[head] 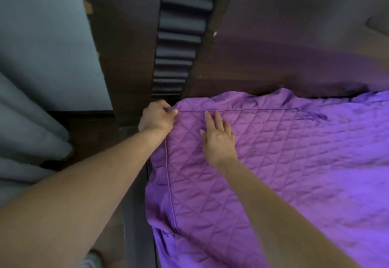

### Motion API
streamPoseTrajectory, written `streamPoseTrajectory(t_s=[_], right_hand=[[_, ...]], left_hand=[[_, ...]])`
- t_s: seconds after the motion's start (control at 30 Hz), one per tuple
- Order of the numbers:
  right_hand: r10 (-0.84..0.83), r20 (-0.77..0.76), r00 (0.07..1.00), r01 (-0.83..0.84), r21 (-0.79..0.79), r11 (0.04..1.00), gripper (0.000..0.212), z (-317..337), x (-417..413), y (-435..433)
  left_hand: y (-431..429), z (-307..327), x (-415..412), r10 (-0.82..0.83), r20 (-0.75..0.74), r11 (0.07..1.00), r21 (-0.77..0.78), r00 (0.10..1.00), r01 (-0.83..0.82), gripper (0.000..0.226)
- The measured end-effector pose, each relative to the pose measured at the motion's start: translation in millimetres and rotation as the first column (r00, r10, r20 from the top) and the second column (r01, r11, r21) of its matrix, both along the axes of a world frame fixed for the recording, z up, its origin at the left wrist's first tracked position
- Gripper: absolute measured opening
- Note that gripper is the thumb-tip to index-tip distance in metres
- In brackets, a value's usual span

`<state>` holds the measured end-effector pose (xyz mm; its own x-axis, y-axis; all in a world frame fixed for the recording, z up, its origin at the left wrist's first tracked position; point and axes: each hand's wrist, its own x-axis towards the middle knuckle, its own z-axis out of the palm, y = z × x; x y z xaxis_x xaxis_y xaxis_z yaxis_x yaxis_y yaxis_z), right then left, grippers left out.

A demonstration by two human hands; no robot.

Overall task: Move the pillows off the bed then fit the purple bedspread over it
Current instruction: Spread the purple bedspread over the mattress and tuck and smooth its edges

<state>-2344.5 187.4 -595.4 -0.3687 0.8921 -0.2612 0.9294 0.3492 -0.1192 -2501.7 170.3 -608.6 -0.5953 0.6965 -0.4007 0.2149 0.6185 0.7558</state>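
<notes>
My hands work the corner of the quilted purple bedspread (284, 162) at the head of the bed.

My left hand (156, 118) pinches the piped corner of the cover between curled fingers and thumb, right beside the dark wooden headboard (284, 42). My right hand (219, 139) lies flat on the diamond-stitched top just beside it, fingers straight and spread, holding nothing. The bedspread lies across the bed with its plain skirt hanging over the near side; grey curtains (31, 109) hang at left.
</notes>
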Motion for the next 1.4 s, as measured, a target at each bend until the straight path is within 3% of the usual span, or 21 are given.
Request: streamPoseTrajectory(t_s=[0.13,0.27,0.4,0.53,0.63,0.83,0.93,1.0,1.07,1.1,1.13,1.2,1.27,1.4], right_hand=[[0.05,-0.037,0.998,-0.053,-0.094,0.994,0.057,-1,-4,10],[0.06,-0.041,0.997,-0.068,-0.235,0.97,0.058,-4,-1,16],[-0.026,-0.049,0.998,0.018,-0.162,0.987,0.058,-2,12,22],[0.011,-0.012,1.0,-0.014,-0.291,0.957,0.059,-2,33,23],[0.036,-0.108,0.994,-0.058,-0.212,0.975,0.056,0,43,17],[-0.071,-0.058,0.996,0.057,-0.221,0.974,0.059,-9,74,6],[-0.092,-0.083,0.992,0.081,-0.136,0.987,0.057,-13,92,2],[-0.147,-0.079,0.986,0.14,-0.087,0.986,0.058,-17,105,0],[-0.183,-0.068,0.981,0.18,-0.045,0.983,0.059,-20,117,-2],[-0.192,-0.067,0.979,0.19,-0.03,0.981,0.059,-21,122,-2],[-0.196,-0.068,0.978,0.194,-0.025,0.981,0.059,-21,127,-2],[-0.198,-0.068,0.978,0.196,-0.035,0.98,0.059,-22,138,-2],[-0.216,-0.065,0.974,0.215,-0.028,0.976,0.059,-23,154,-2],[-0.303,-0.055,0.951,0.305,0.019,0.952,0.063,-26,193,-1]], left_hand=[[-2,3,-10,0.129,-0.252,0.99,0.09,0.959,-0.109,0.013],[-6,-8,-12,0.164,-0.169,0.986,0.02,0.972,-0.163,0.01],[-3,-8,-10,0.149,-0.211,0.989,0.026,0.966,-0.147,0.008],[-3,-8,-11,0.122,-0.218,0.992,-0.011,0.968,-0.128,0.012],[-3,-5,-6,0.119,-0.243,0.993,0.014,0.963,-0.119,0.012],[-9,-1,0,0.082,-0.376,0.996,0.008,0.923,-0.085,0.012],[-15,4,10,0.023,-0.593,1.0,0.006,0.805,-0.024,0.018],[-20,5,25,-0.148,-0.745,0.95,0.076,0.65,0.302,0.026],[-23,-1,48,-0.402,-0.84,0.725,-0.049,0.364,0.687,0.04],[-22,-5,59,-0.524,-0.823,0.619,-0.192,0.218,0.762,0.045],[-21,-7,69,-0.636,-0.758,0.554,-0.322,0.141,0.767,0.048],[-18,-14,76,-0.779,-0.591,0.544,-0.473,0.208,0.693,0.051],[-14,-19,77,-0.801,-0.537,0.571,-0.549,0.266,0.61,0.053],[-3,0,103,-0.763,-0.626,0.553,-0.506,0.158,0.662,0.06]])
